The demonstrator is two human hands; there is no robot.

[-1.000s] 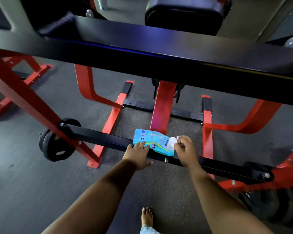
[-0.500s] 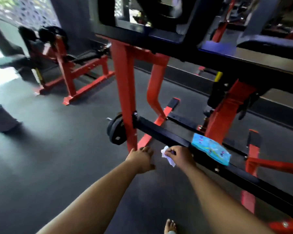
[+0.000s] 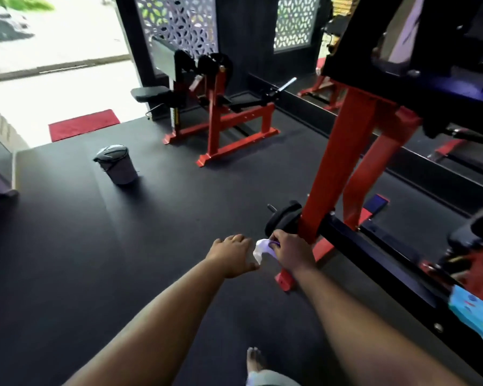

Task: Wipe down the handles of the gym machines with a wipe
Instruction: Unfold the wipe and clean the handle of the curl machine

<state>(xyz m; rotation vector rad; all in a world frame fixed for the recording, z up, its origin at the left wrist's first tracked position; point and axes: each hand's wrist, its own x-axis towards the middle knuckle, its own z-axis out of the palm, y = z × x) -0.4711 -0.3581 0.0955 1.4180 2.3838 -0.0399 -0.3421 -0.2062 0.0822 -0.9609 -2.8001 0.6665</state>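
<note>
My right hand (image 3: pixel 292 253) pinches a crumpled white wipe (image 3: pixel 261 249) in front of me, just left of the red upright of the gym machine (image 3: pixel 343 162). My left hand (image 3: pixel 232 254) hovers beside the wipe with loosely curled fingers, its thumb close to the wipe, holding nothing. The blue wipe packet (image 3: pixel 477 316) lies on the machine's black low bar (image 3: pixel 379 257) at the far right. A black weight plate (image 3: pixel 283 218) sits on the bar's end, just above my right hand.
A grey lidded bin (image 3: pixel 117 165) stands on the dark rubber floor to the left. A second red machine (image 3: pixel 218 118) is at the back, near the open doorway and a red mat (image 3: pixel 83 125). My bare foot (image 3: pixel 255 360) shows at the bottom.
My right hand pulled a wipe out of the packet and carried it left along the bar. My left hand let go of the packet. My view swung left toward the doorway.
</note>
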